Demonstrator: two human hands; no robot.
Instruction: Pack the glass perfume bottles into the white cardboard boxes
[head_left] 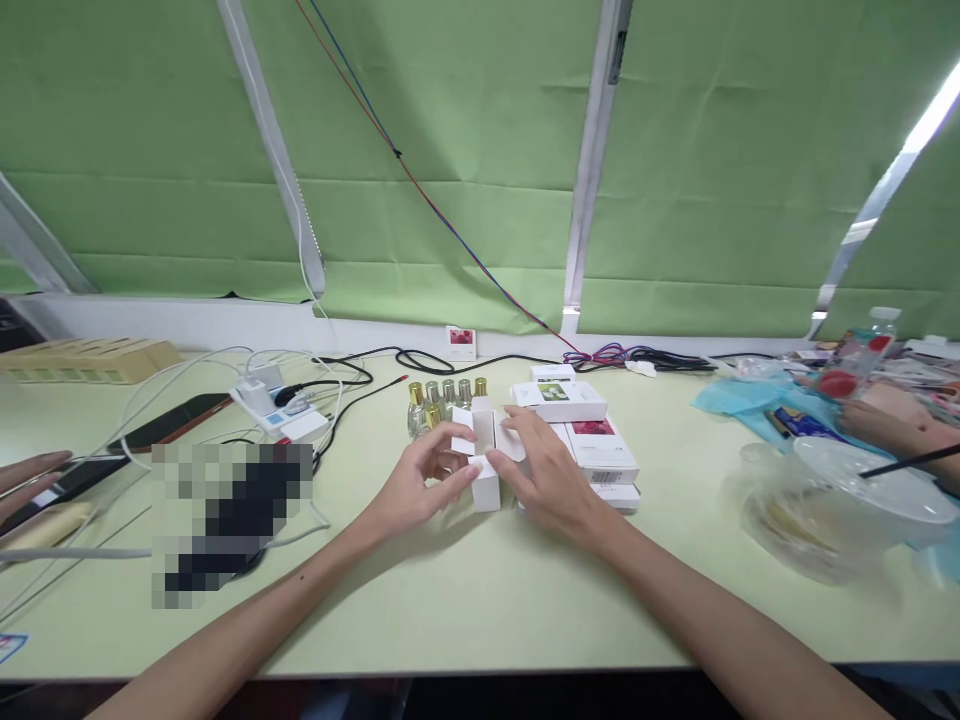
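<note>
A small white cardboard box (pixel 487 490) stands on the table in front of me with its top flaps up and its top open. My left hand (pixel 420 478) grips it from the left, thumb at the front and fingers curled by a side flap. On the other side my right hand (pixel 546 472) holds the right flap, its thumb reaching the box's top edge. Just behind are several small glass bottles (pixel 448 398) with gold caps. Beside my right hand lies a stack of white boxes (pixel 604 448) with printed flower pictures, partly covered by that hand.
Phones (pixel 180 420), a white power strip (pixel 289 415) and tangled cables fill the left, where another person's hand (pixel 34 480) rests. A bagged bowl (pixel 795 520), a blue plastic bag (pixel 739 405) and another person's arm (pixel 885 430) are at the right. A small card (pixel 461 343) leans at the back.
</note>
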